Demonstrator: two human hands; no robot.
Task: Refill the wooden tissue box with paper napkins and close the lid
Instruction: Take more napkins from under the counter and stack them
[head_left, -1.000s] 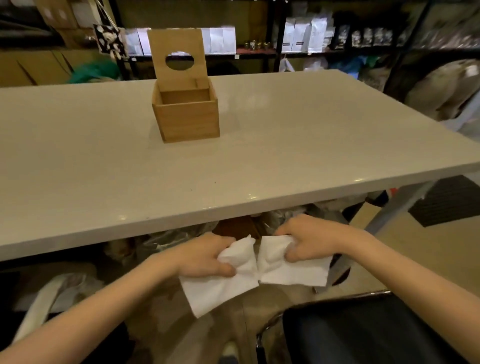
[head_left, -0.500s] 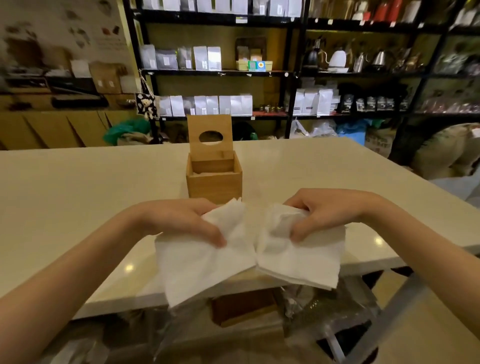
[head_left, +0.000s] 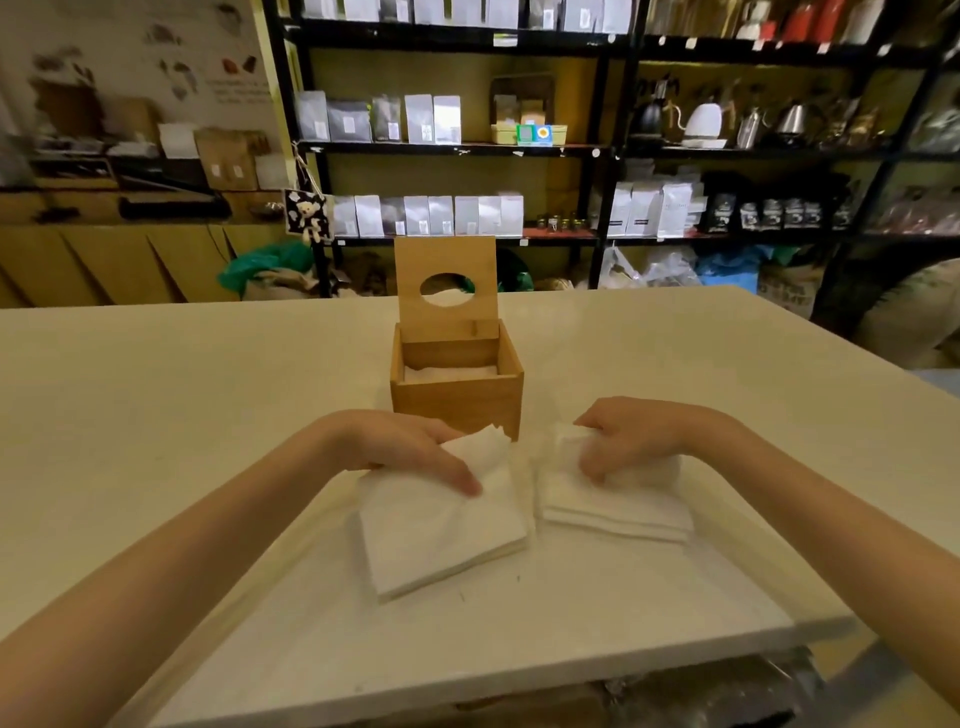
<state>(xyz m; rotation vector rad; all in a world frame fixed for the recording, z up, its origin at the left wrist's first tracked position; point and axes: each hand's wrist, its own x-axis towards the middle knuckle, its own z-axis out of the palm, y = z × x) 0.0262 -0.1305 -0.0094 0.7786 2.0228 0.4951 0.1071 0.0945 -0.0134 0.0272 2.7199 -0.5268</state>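
The wooden tissue box (head_left: 457, 402) stands in the middle of the table, its lid (head_left: 445, 260) with an oval hole upright at the back. A few white napkins lie low inside it. Just in front of the box, two stacks of white paper napkins rest on the tabletop. My left hand (head_left: 410, 449) grips the left stack (head_left: 441, 530) at its top edge. My right hand (head_left: 631, 434) is closed on the top of the right stack (head_left: 613, 501). Both hands are a short way before the box's front wall.
The white table (head_left: 182, 415) stretches wide on both sides, its near edge at the bottom of the view. Behind it stand black shelves (head_left: 602, 150) with bags, kettles and jars, plus cardboard boxes at the left.
My hands have carried both napkin stacks up from below the table edge and set them down on the tabletop before the box. The view has risen.
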